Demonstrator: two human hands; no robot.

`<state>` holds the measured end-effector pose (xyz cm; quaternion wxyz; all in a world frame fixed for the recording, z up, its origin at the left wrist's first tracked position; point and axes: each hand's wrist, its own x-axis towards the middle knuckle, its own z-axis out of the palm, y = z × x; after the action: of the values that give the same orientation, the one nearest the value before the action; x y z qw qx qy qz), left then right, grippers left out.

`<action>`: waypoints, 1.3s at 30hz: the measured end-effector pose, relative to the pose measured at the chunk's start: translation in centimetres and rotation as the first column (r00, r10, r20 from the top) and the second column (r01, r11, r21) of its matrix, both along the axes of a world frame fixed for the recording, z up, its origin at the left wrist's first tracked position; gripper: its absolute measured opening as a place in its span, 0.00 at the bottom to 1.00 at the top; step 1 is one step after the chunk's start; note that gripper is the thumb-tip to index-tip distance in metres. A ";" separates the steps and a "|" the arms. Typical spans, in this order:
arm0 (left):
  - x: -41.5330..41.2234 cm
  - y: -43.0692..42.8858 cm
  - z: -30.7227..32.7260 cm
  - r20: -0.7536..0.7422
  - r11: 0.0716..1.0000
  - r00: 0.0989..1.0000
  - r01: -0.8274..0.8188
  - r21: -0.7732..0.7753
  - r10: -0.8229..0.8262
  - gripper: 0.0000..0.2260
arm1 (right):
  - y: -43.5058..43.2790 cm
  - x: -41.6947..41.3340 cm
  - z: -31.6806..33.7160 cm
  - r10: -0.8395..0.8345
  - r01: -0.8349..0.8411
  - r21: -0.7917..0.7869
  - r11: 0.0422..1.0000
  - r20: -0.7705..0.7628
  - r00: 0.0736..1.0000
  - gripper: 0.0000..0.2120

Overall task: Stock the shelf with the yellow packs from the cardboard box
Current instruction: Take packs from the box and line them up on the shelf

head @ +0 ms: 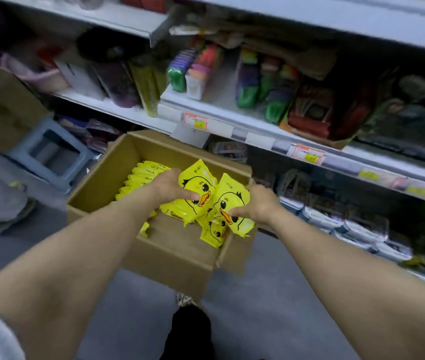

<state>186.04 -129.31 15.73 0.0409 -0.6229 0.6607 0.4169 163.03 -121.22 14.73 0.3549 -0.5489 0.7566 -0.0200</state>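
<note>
Inside the cardboard box (117, 178), your left hand (169, 185) and right hand (256, 203) clamp the yellow packs (206, 201) between them; shelf (232, 131) lies just beyond

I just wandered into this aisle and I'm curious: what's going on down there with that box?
A person is restocking a shop shelf. Both hands are inside an open cardboard box on the floor, gathering yellow packs printed with a duck. The left hand presses on one pack, and the right hand has a grip on another pack, with a few more bunched underneath. A row of packs is still standing at the back of the box. None can be seen on the shelves yet.
</note>
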 end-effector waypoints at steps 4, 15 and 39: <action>-4.7 3.8 5.9 -0.036 0.993 0.994 0.100 -0.066 -0.102 0.23 | 4.4 -6.5 5.9 -0.038 0.036 -0.091 0.995 -0.026 0.999 0.29; -21.7 13.2 22.6 -0.071 0.903 0.937 0.307 -0.300 -0.342 0.18 | 18.0 -23.7 20.5 -0.217 0.152 -0.390 0.908 -0.128 0.968 0.33; -65.4 13.0 37.3 0.076 0.536 0.699 0.608 -0.586 -0.711 0.37 | 30.7 -57.8 37.1 -0.527 0.277 -0.578 0.768 -0.323 0.786 0.18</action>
<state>120.68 -116.34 53.03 -0.0496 -0.2696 0.9397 0.2045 105.21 -90.53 51.81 -0.0064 -0.4284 0.8891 -0.1609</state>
